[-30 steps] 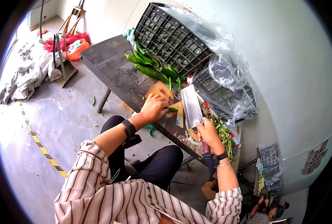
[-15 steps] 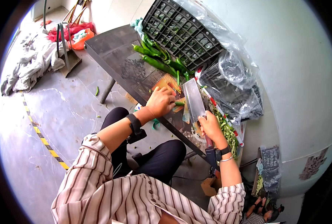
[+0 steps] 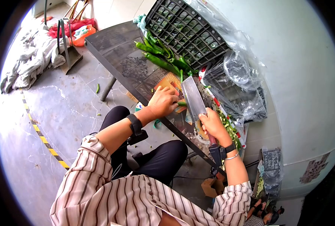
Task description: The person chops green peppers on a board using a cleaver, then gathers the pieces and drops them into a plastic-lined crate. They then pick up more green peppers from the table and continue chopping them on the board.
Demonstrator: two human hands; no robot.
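Observation:
My left hand (image 3: 163,102) is closed around a green chili pepper (image 3: 182,104), whose end sticks out toward the blade. In my right hand (image 3: 214,123) is a cleaver (image 3: 194,97), gripped at the handle, its broad blade right beside that pepper end over the low dark table (image 3: 116,47). Whole green peppers (image 3: 158,58) lie in a heap farther back on the tabletop. Along the right edge, past my right hand, runs a pile of chopped green pepper (image 3: 227,126). Part of the held pepper is hidden under my left fingers.
A black plastic crate (image 3: 186,32) stands behind the peppers, with clear plastic bags (image 3: 239,83) to its right against the wall. A dustpan (image 3: 70,60) and grey cloth (image 3: 32,62) lie on the floor at the left. Another person (image 3: 263,213) sits at the lower right.
The cleaver blade has shifted slightly left, closer to the pepper end, with my right hand. My left hand stays about where it was, still gripping the pepper.

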